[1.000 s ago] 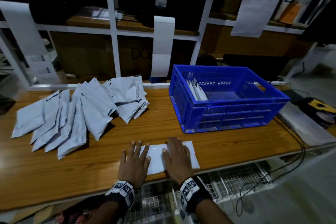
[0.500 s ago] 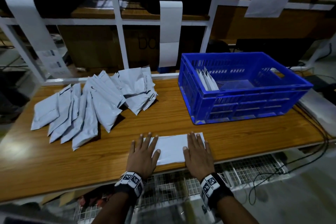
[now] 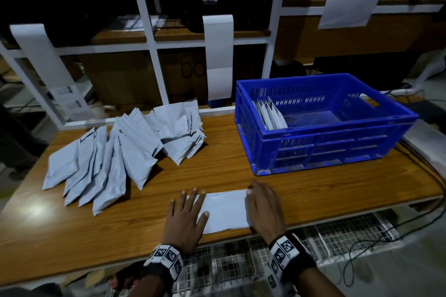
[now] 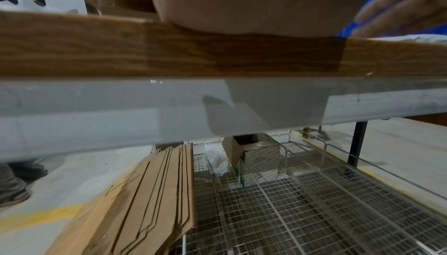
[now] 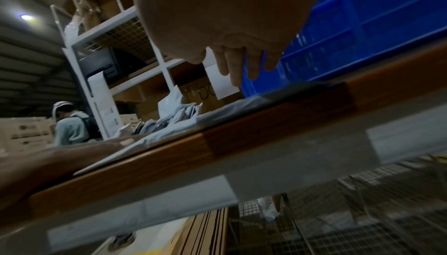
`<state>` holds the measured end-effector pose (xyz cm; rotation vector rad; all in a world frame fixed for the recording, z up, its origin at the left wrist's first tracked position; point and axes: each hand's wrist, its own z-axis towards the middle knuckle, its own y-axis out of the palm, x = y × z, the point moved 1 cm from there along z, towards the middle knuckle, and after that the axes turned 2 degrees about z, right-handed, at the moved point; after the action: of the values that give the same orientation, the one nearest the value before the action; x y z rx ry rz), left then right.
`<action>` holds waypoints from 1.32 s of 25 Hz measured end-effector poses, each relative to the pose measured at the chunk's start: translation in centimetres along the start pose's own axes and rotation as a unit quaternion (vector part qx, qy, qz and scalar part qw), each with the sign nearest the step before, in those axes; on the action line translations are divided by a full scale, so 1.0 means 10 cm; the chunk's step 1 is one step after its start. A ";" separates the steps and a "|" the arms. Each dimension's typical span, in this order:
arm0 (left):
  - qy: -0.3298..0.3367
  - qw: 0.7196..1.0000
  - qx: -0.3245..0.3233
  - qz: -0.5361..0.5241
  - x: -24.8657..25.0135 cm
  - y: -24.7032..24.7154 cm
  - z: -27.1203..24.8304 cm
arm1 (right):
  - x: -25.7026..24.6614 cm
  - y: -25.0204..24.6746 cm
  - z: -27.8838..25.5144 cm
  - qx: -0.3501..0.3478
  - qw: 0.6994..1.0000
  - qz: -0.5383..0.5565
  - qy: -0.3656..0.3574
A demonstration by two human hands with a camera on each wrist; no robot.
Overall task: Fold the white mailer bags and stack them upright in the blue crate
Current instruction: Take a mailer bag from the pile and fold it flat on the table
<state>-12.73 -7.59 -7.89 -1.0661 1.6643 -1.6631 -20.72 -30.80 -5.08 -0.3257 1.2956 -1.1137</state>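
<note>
We see a wooden table (image 3: 241, 171), white shelving (image 3: 149, 38) behind it hung with paper strips (image 3: 218, 55), flat cardboard (image 4: 150, 201) and a wire rack (image 4: 302, 211) beneath.

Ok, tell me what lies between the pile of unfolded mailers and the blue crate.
Head view: only bare wooden tabletop between the pile of unfolded mailers and the blue crate.

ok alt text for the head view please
Two hands, left hand and right hand, press a white mailer bag flat at the near edge of a wooden table. Unfolded bags lie left; a blue crate holds a few upright.
</note>
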 end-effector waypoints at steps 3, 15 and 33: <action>-0.020 0.999 0.012 -0.044 0.05 -0.08 0.00 | -0.09 0.12 0.02 -0.111 0.994 -0.018 -0.003; -0.017 0.999 0.022 -0.046 0.74 0.14 0.31 | 0.21 0.09 0.03 -0.190 0.959 -0.203 -0.061; 0.005 0.998 -0.049 0.050 0.78 -0.41 0.51 | 0.54 -0.39 0.48 -0.303 0.947 -0.067 0.079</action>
<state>-12.02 -16.57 -3.13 -1.0038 1.7928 -1.5395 -19.05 -38.71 -3.93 -0.8028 1.7699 -0.8381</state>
